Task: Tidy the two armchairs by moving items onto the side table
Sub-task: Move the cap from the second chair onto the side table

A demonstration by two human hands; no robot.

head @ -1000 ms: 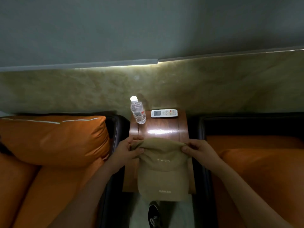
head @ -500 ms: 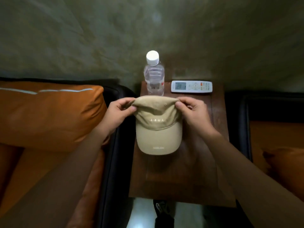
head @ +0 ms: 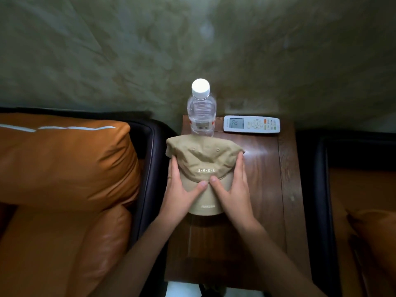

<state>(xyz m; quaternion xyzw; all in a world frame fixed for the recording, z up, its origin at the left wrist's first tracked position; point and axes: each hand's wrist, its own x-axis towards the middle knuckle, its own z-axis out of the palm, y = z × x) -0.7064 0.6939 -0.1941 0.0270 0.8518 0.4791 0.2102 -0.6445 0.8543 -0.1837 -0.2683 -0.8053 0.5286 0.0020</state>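
our left hand [head: 180, 189] and right hand [head: 232, 189] lie spread, flat against the cap [head: 203, 159] between them; soft, light, best lifted by its stiff brim.

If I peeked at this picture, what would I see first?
First, a tan cap in the middle of the dark wooden side table, with the left hand and right hand pressed flat on it. Behind it stand a clear water bottle and a white remote. A big orange armchair sits at the left.
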